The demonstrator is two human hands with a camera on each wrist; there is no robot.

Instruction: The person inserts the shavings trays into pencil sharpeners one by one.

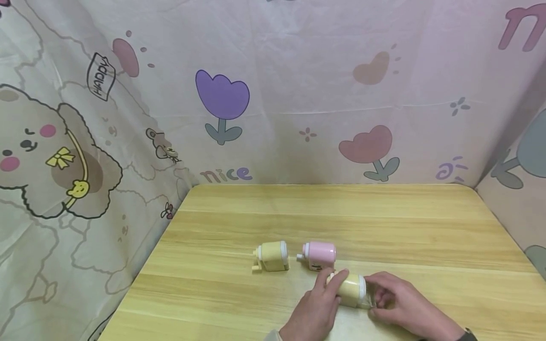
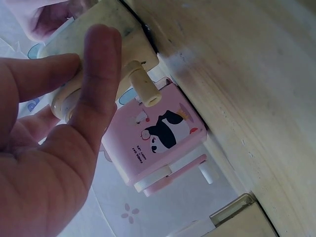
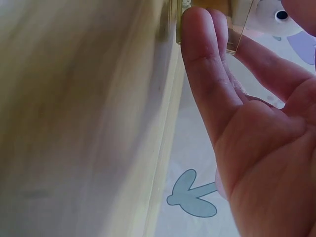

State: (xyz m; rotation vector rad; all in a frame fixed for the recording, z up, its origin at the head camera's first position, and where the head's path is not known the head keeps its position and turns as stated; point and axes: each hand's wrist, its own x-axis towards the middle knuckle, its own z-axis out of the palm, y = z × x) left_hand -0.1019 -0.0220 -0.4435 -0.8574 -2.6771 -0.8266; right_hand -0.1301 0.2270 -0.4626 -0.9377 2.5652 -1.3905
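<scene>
My left hand (image 1: 313, 308) grips a yellow hand-crank pencil sharpener (image 1: 351, 286) on the table, its crank (image 2: 145, 86) visible beside the fingers in the left wrist view. At its white-rimmed end, my right hand (image 1: 403, 298) pinches the clear shavings drawer (image 1: 368, 300), which sticks partly out of the body. The right wrist view shows the fingers against the see-through drawer (image 3: 238, 39), with the sharpener's pencil hole (image 3: 281, 15) above. Just behind the left hand stands a pink pencil sharpener (image 1: 321, 253) with a panda picture.
Another yellow pencil sharpener (image 1: 274, 256) stands left of the pink one, its crank pointing left. All stand on a wood-grain table (image 1: 204, 293). A printed cloth (image 1: 290, 61) hangs behind the table and along both sides.
</scene>
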